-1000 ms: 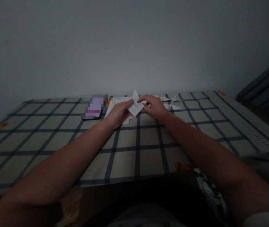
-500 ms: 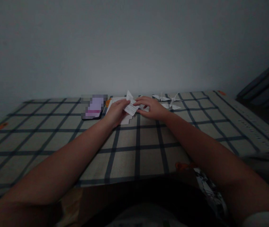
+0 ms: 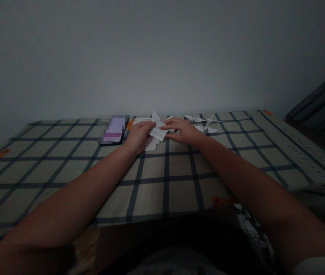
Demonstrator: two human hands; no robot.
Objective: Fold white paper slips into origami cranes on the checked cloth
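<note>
A folded piece of white paper point(image 3: 158, 132) with printed lines is held between my two hands, one pointed flap standing up at its top. My left hand point(image 3: 139, 134) pinches its left side, thumb on top. On the right edge, the fingers and thumb of my right hand point(image 3: 183, 130) close on the same paper. Beneath my left hand lie white paper sheets point(image 3: 152, 146), partly covered by it. Just beyond my right hand sit several folded paper cranes point(image 3: 207, 129) with pointed wings.
A phone point(image 3: 114, 130), its screen blurred out, lies left of my hands. The checked tablecloth point(image 3: 179, 164) covers the table, which meets a plain wall point(image 3: 162, 57) at the back. Dark slatted furniture point(image 3: 319, 95) stands at the far right.
The folded paper has tilted slightly and its standing flap has shifted a little left. My fingers have moved slightly on it; both hands still hold it.
</note>
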